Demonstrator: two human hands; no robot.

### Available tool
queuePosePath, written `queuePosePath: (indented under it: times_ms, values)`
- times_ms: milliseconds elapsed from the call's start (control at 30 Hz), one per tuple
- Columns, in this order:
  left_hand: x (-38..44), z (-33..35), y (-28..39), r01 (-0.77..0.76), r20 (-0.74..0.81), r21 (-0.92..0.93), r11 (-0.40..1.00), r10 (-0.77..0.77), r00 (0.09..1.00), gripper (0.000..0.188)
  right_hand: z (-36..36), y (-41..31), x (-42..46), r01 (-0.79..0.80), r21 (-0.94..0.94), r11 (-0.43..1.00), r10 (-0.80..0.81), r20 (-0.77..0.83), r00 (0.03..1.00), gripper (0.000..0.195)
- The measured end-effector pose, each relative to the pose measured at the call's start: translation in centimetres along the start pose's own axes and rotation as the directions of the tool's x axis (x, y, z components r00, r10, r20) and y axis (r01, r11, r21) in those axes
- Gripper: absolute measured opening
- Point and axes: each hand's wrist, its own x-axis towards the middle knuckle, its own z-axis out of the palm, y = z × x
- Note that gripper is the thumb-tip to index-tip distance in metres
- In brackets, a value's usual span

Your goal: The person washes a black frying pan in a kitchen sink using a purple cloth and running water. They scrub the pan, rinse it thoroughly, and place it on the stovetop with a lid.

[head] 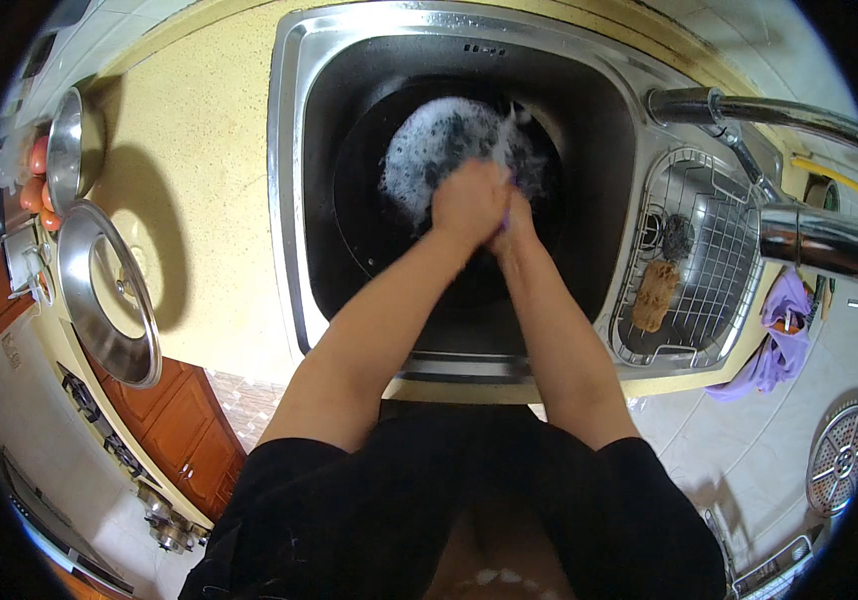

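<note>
Over the sink basin [594, 82] my left hand [472, 196] and my right hand [517, 219] are pressed together, fingers curled around a purple cloth [506, 218]. Only small bits of the cloth show between them; the rest is hidden. Beneath the hands sits a wide, dark round pan [360, 217] in the basin, partly filled with water under white suds [421, 142]. A stream of water [505, 139] falls just beyond my knuckles into the foam. Both hands are slightly blurred.
At right, a wire basket [714, 255] holds a brown sponge [655, 296] and a steel scourer [676, 237], below a chrome faucet [684, 106]. Another purple cloth [785, 330] hangs beyond. Left, a glass lid [148, 322] and a metal bowl [65, 154] stand on the yellow counter [211, 187].
</note>
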Motion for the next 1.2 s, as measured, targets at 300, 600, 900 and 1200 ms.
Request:
queuePosePath:
  times_ms: [300, 600, 900, 1200]
  values:
    - [3.9, -9.8, -5.3, -0.004, 0.081, 0.165, 0.986, -0.010, 0.997, 0.046, -1.1, -8.5, -6.7, 0.321, -0.940, -0.112, -0.240, 0.339, 0.910, 0.074]
    - [2.7, -16.3, -4.1, -0.293, 0.315, 0.502, 0.814, 0.143, 0.938, 0.042, 0.1, -16.0, -10.7, 0.236, -0.946, -0.224, -0.474, 0.317, 0.821, 0.021]
    - [1.3, -19.4, -0.9, -0.294, 0.221, 0.233, 0.927, 0.244, 0.944, 0.026, -0.2, -15.7, -11.1, 0.429, -0.902, -0.046, -0.628, 0.360, 0.689, 0.022]
    - [-1.3, -8.4, -5.3, -0.437, 0.544, 0.421, 0.795, 0.164, 0.823, 0.047, -3.5, -8.0, -3.2, 0.446, -0.895, 0.023, -0.361, 0.409, 0.838, 0.046]
